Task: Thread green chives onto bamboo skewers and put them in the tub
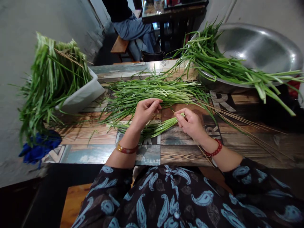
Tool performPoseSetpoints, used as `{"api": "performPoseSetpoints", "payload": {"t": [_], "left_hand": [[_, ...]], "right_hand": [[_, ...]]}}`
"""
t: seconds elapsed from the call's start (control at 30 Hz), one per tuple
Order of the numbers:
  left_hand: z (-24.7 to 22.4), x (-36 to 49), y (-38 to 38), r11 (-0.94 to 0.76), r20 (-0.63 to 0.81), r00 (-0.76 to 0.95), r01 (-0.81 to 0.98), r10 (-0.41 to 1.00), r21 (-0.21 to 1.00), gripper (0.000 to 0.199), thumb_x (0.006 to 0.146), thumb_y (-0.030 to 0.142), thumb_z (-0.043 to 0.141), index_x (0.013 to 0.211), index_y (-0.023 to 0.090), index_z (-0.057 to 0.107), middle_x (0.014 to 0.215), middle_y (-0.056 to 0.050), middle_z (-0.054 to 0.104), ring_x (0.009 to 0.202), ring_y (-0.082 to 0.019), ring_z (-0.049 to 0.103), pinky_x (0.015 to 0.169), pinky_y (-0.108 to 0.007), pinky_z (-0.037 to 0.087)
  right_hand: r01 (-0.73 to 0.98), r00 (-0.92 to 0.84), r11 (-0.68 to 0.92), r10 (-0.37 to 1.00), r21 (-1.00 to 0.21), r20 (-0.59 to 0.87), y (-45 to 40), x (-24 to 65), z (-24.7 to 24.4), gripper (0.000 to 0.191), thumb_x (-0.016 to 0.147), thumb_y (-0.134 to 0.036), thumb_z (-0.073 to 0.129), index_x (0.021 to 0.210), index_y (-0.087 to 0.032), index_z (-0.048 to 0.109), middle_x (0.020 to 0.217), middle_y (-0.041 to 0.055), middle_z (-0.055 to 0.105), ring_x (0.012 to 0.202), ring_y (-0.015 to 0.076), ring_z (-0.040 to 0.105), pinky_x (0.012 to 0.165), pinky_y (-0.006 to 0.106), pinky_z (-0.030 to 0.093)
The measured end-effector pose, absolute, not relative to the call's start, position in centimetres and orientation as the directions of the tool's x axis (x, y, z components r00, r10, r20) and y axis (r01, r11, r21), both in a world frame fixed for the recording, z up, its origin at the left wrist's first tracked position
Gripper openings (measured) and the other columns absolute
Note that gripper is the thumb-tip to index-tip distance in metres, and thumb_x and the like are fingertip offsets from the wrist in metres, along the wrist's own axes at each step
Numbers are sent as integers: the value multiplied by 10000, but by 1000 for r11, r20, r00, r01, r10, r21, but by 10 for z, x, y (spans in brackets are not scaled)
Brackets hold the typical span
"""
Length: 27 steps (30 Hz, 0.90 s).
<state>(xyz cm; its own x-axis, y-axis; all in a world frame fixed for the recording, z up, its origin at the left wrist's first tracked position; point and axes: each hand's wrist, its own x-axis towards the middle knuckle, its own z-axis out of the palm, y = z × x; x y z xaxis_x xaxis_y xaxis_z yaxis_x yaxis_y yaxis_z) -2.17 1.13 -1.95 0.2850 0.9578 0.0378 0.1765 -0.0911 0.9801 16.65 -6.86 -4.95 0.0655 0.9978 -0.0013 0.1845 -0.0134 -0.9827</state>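
Observation:
My right hand is closed on a thin bamboo skewer, whose tip pokes out past the fingertips. Pale stem ends of a small bunch of garlic chives lie at those fingers; whether they are threaded on the skewer I cannot tell. My left hand hovers just left of it with fingers curled and thumb pressed to the index finger; anything inside is hidden. Behind both hands a wide pile of loose chives spreads over the wood-patterned table.
At the left, a white plastic bin overflows with chives, beside a blue bag-like bundle. A steel basin with more chives stands at the back right. Several bare skewers lie right. Beyond the table sits a person.

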Motion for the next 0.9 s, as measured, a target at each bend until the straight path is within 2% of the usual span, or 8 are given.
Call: {"api": "performPoseSetpoints", "payload": {"t": [0.07,0.13,0.27,0.43,0.57,0.73,0.8,0.9], "left_hand": [[-21,-26,20,-132,86,218,204,972,970,318,833,403,633,930,120,741,698,-33,672,559,-98,549,558,-222,445],[-21,-29,32,-238,186,183,321,965,917,271,837,341,620,938,124,746,714,-32,664,588,-110,552,584,-237,444],[-15,-26,56,-466,396,259,619,881,633,193,843,223,600,909,148,766,786,-49,662,717,-151,569,711,-281,450],[-14,-15,73,-590,422,441,731,792,343,217,858,167,572,956,178,765,932,-91,666,887,-222,590,836,-363,459],[-17,-18,75,-583,390,492,797,779,158,228,867,166,552,932,185,769,971,-115,671,927,-261,579,860,-408,445],[-18,-25,71,-573,420,480,810,771,126,229,915,244,540,858,193,755,962,-110,699,933,-265,578,833,-408,433],[-15,-23,67,-601,452,482,783,750,163,209,914,241,548,830,200,735,988,-94,713,960,-258,586,864,-408,427],[-11,-18,53,-653,484,482,702,730,286,156,896,201,550,837,191,695,995,-78,719,978,-229,606,908,-384,431]], "right_hand": [[209,71,3,997,-978,18,-67,166,-53,279,885,-450,550,902,-176,602,481,-63,512,376,81,413,392,205,307],[219,70,23,997,-975,39,-66,167,-58,279,894,-448,547,904,-177,610,483,-61,514,385,85,416,399,207,309],[237,60,63,995,-970,80,-64,167,-61,275,902,-440,544,912,-175,621,488,-59,515,391,88,417,405,211,309],[266,56,82,993,-960,101,-63,167,-57,240,894,-400,534,897,-177,623,490,-53,522,399,95,437,418,217,325],[309,57,106,990,-945,130,-61,167,-57,215,888,-373,534,887,-181,628,494,-45,529,421,106,454,434,224,326],[352,66,94,990,-931,125,-61,168,-57,195,880,-351,545,894,-183,644,502,-39,540,440,115,465,450,232,326],[353,67,93,990,-931,124,-61,168,-56,192,882,-348,543,896,-186,645,501,-39,544,445,117,472,456,232,332],[343,68,93,990,-935,123,-62,168,-54,186,878,-345,545,884,-187,644,492,-41,537,445,117,473,458,233,334]]}}
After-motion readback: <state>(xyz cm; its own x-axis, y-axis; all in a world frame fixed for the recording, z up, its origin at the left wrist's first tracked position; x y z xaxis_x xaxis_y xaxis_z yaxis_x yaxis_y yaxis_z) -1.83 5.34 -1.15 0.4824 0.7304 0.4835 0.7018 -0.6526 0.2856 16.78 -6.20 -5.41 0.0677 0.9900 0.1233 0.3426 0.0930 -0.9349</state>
